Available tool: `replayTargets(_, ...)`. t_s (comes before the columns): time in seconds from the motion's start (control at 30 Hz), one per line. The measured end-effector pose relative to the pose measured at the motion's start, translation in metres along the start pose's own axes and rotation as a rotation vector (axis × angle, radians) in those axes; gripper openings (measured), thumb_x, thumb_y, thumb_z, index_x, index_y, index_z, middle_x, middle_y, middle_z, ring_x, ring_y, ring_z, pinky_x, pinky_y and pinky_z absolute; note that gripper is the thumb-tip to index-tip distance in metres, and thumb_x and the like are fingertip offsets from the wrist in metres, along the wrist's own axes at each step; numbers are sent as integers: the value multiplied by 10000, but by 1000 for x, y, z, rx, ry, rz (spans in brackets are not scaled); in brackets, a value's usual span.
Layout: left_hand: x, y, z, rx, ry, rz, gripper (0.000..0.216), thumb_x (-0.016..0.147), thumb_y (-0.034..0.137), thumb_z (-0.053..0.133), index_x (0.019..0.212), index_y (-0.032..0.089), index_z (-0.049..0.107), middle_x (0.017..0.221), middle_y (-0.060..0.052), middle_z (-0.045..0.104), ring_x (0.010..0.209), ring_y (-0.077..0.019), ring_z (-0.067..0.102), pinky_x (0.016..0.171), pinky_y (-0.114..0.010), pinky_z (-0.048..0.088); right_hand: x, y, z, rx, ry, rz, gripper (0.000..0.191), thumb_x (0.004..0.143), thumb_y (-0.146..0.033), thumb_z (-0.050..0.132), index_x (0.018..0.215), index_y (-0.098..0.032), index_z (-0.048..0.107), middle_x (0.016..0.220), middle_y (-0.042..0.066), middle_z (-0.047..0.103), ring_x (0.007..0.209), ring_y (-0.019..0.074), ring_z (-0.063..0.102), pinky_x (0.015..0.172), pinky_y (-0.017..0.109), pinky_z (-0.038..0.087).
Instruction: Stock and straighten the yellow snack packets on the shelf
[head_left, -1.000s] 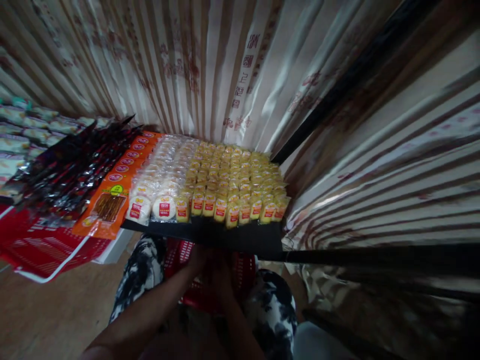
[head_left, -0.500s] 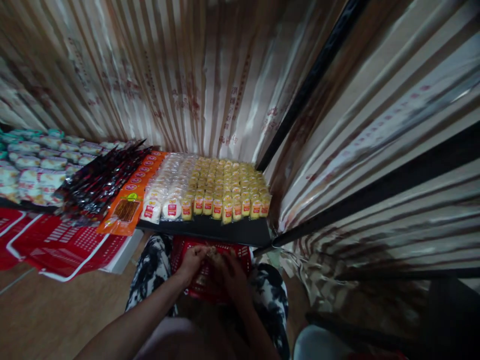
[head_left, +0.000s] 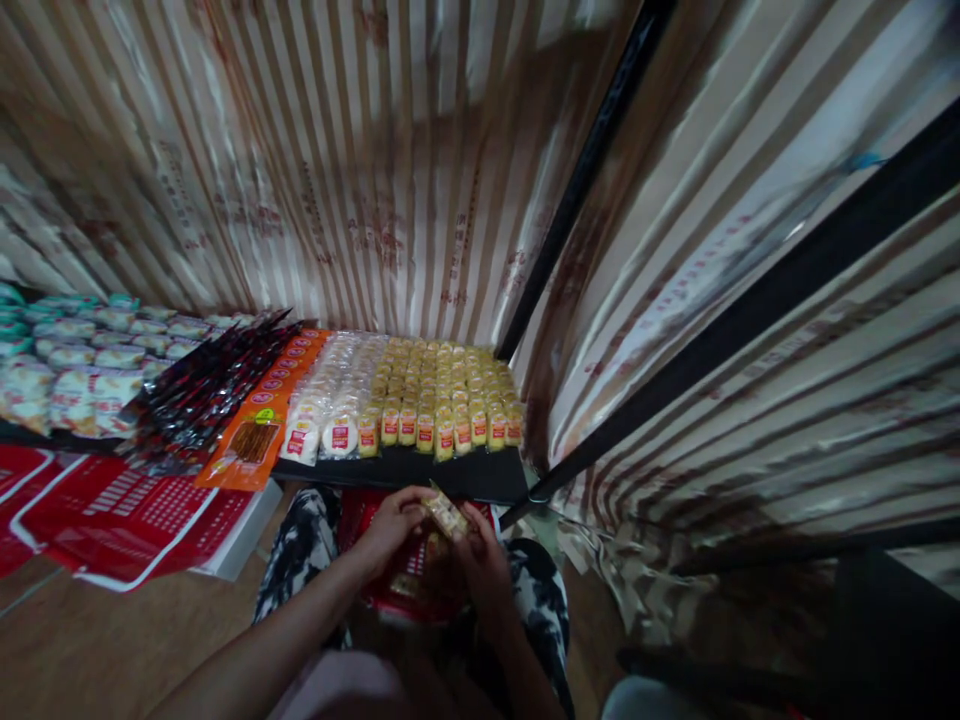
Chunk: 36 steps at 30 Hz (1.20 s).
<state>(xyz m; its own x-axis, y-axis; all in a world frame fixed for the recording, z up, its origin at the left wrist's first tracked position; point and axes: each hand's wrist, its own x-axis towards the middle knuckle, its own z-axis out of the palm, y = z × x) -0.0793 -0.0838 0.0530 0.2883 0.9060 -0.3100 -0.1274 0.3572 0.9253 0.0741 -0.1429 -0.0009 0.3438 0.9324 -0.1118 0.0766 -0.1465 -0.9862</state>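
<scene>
Between my two hands, above my lap, is a small snack packet (head_left: 447,517) in yellowish clear wrapping. My left hand (head_left: 397,522) pinches its left end, and my right hand (head_left: 480,550) grips its lower right side. Below them a red bag (head_left: 375,590) lies between my knees, with more yellowish packets (head_left: 409,585) showing dimly in it. Just beyond my hands, rows of yellow-wrapped snack packets (head_left: 450,400) stand on a black shelf (head_left: 465,475).
Left of the yellow rows are white round packets (head_left: 341,435), an orange snack bag (head_left: 251,440), dark shiny packets (head_left: 202,400) and white-and-green packets (head_left: 97,390). Red printed bags (head_left: 142,510) hang below the shelf. Black poles (head_left: 720,370) cross before striped sheeting (head_left: 420,200).
The packet has come up out of the red bag toward the shelf edge and now shows clearly between both hands. The camera view has tilted up slightly and shifted right.
</scene>
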Motion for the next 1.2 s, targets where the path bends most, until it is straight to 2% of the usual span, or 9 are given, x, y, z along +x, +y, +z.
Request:
replayTargets(0.1,0,6,5,-10,-15,14,273,593,292,649,832,159,635,759,-8,650,673,-131,544,627,-231,389,3,-3,1,168,-9,43,678,699,-477,613,1272,-150,453,1054,117,665,924,226,643,816,351,514)
replayTargets(0.2,2,6,9,-21,-4,36,268,588,314,678,798,166,599,666,28,601,607,-105,508,604,-218,375,6,-11,0,216,0,67,716,703,-502,616,1299,-158,419,949,95,686,826,201,656,749,329,519)
replayTargets(0.3,1,3,10,-34,-1,39,306,562,304,705,808,167,585,666,37,589,593,-92,496,592,-209,373,9,-24,-4,181,36,38,613,713,-520,602,1219,-185,519,1029,101,662,829,193,647,732,320,516)
replayTargets(0.43,-2,-5,12,-50,1,11,365,519,288,735,826,165,582,672,33,586,605,-101,527,584,-210,385,14,-40,-10,77,124,-85,441,714,-567,582,925,-195,690,1137,101,614,1023,226,576,851,329,474)
replayTargets(0.53,-3,-12,13,-58,24,-13,405,499,304,757,830,174,564,622,47,562,584,-109,547,559,-209,384,18,-47,-14,72,49,-3,501,750,-617,517,961,-197,691,903,71,679,855,210,611,754,320,483)
replayTargets(0.63,-4,-19,14,-66,61,-44,436,512,356,755,847,178,540,571,63,525,544,-107,550,517,-198,365,20,-50,-18,115,-63,89,570,740,-651,505,1032,-188,666,673,31,653,623,172,576,613,297,459)
replayTargets(0.87,-7,-16,16,-46,58,-131,466,571,451,707,893,151,553,652,-8,612,478,-96,540,441,-186,318,26,-55,-23,212,-198,147,565,618,-541,688,1058,-196,607,720,10,651,623,140,572,569,253,426)
replayTargets(1.1,1,-8,13,61,68,-75,414,589,493,695,807,154,606,541,61,503,438,-61,424,450,-183,297,31,-39,-13,301,-52,216,535,521,-576,718,867,-181,616,590,-1,623,551,149,572,532,268,447)
replayTargets(1.2,4,-3,13,110,83,-26,405,601,476,698,828,149,620,648,30,553,556,-81,484,536,-189,364,29,-33,-8,356,-2,250,532,496,-577,731,832,-184,606,599,3,629,554,152,586,559,281,477)
